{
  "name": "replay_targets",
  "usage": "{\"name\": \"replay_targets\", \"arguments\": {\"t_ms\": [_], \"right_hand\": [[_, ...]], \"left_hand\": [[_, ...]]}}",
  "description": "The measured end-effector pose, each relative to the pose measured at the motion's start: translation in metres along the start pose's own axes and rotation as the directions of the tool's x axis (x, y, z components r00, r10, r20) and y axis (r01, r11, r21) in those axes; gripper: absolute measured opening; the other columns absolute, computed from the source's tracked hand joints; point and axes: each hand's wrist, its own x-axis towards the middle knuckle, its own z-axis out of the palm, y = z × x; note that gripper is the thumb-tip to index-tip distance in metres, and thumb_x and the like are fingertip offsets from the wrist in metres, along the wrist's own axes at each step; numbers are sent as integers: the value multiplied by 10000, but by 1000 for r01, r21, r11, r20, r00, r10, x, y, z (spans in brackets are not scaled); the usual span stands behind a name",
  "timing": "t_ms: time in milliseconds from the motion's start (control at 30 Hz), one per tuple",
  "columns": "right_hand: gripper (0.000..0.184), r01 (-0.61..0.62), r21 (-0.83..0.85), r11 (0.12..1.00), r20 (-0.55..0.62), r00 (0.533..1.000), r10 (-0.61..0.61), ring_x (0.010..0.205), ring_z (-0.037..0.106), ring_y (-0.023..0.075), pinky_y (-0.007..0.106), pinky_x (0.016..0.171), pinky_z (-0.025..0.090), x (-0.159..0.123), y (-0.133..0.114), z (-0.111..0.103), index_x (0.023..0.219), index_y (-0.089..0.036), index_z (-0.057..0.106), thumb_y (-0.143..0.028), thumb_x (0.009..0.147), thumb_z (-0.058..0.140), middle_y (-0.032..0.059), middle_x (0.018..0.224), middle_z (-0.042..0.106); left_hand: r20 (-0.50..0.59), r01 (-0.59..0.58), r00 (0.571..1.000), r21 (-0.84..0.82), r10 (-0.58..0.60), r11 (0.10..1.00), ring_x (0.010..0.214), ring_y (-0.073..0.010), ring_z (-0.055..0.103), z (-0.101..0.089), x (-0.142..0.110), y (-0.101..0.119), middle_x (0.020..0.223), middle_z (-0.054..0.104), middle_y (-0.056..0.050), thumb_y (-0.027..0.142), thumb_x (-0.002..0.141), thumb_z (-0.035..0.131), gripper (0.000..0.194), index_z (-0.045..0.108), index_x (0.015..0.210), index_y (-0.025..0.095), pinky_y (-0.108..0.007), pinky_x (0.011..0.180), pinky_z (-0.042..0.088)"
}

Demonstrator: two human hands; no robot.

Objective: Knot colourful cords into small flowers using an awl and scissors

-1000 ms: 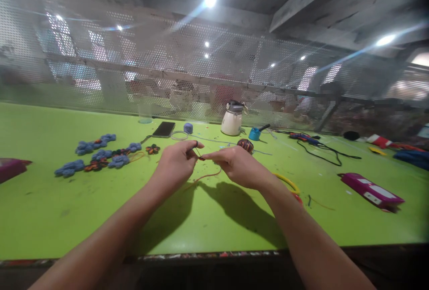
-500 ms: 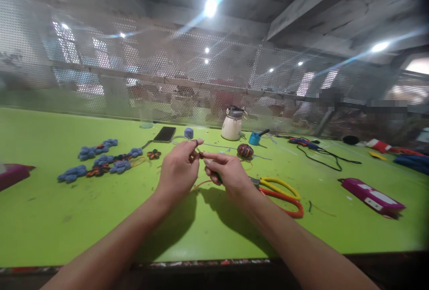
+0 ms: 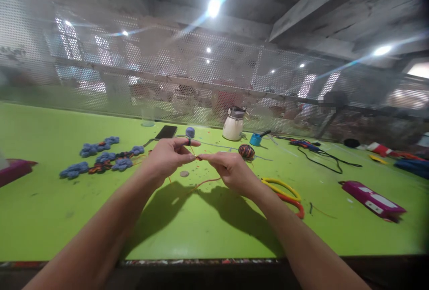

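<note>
My left hand (image 3: 166,158) pinches a small bit of dark and orange yarn (image 3: 197,157) between thumb and fingers, its index finger raised with a strand running over it. Fingertips of my right hand (image 3: 231,169) meet the yarn from the other side. That hand is closed around a crochet hook, which is almost wholly hidden by the fingers. A loose orange strand (image 3: 206,181) trails on the table below. Beyond my right hand lies a multicoloured yarn ball (image 3: 246,152). Left of my hands are blue crocheted flowers (image 3: 122,164), some joined with dark-orange ones.
Scissors with yellow and red handles (image 3: 281,188) lie by my right forearm. A purple box (image 3: 372,200) is at the right. Further back are a phone (image 3: 166,132), a blue yarn ball (image 3: 190,132), a white jug (image 3: 233,127) and a blue pot (image 3: 255,139). Perforated panels (image 3: 201,89) stand behind.
My hands have drawn slightly apart, and the left index finger has lifted and stretched out with the strand. My right hand has turned palm down, covering the green handle seen before.
</note>
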Motion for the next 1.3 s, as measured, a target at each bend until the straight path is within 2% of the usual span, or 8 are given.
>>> {"name": "replay_targets", "arguments": {"t_ms": [167, 300, 433, 667, 900, 1000, 1133, 1300], "right_hand": [[385, -18, -108, 994, 57, 998, 24, 731, 583, 154, 265, 663, 418, 0, -5, -8, 1182, -199, 629, -76, 857, 464, 83, 877, 702], [355, -45, 74, 996, 62, 997, 41, 629, 519, 122, 242, 606, 393, 1, -6, -11, 1157, -176, 648, -106, 854, 478, 52, 769, 675], [342, -80, 254, 964, 48, 996, 70, 532, 382, 89, 223, 522, 323, 1, -8, -10, 1130, -134, 666, -135, 851, 466, 18, 643, 586], [351, -242, 531, 812, 50, 966, 255, 496, 260, 79, 234, 469, 220, 0, -5, -1, 1129, -113, 663, -217, 824, 526, -44, 528, 372], [407, -316, 720, 618, 69, 918, 389, 448, 257, 59, 226, 444, 191, 4, -8, 8, 1105, -80, 664, -271, 750, 613, -72, 470, 349], [473, -357, 748, 559, 69, 880, 469, 418, 251, 51, 220, 421, 174, 5, -10, 9, 1112, -48, 653, -286, 704, 639, -79, 443, 365], [507, -402, 744, 534, 70, 842, 535, 398, 234, 42, 216, 401, 158, 6, -10, 9, 1110, -31, 651, -297, 678, 647, -84, 428, 373], [471, -413, 720, 558, 71, 843, 533, 407, 248, 42, 208, 399, 156, 6, -9, 10, 1092, -58, 665, -296, 687, 639, -80, 440, 383]], "left_hand": [[-33, 22, 999, -44, -23, 999, 546, -107, 501, 2, 1, 0, 613, 629, -9, 172, 595, 726, 252, 696, 843, 140, -236, 499, 371], [-41, 67, 997, -114, -72, 991, 535, -100, 508, 3, 2, -1, 639, 652, -20, 170, 562, 735, 226, 672, 776, 133, -223, 492, 367], [-32, 56, 998, -171, -62, 984, 419, -33, 349, 3, 3, -4, 519, 543, 33, 133, 539, 716, 154, 627, 663, 117, -193, 420, 209], [56, 97, 995, -354, -83, 930, 388, -9, 276, 9, 3, -8, 477, 446, 66, 103, 533, 721, 229, 505, 600, 134, -191, 414, 131], [19, 154, 987, -369, -158, 916, 391, -30, 271, 9, 1, -9, 470, 422, 87, 110, 559, 728, 422, 570, 948, 144, -188, 419, 176], [-2, 106, 994, -330, -113, 938, 409, -32, 291, 13, -1, -9, 506, 460, 62, 122, 555, 725, 408, 593, 941, 112, -192, 416, 174], [-39, 45, 998, -251, -56, 967, 455, -53, 352, 20, -3, -7, 595, 532, 21, 153, 563, 718, 429, 611, 977, 107, -199, 422, 220], [-22, 39, 999, -271, -47, 962, 449, -60, 347, 22, -5, -5, 603, 552, 19, 156, 573, 717, 589, 555, 1137, 110, -209, 423, 207]]}}
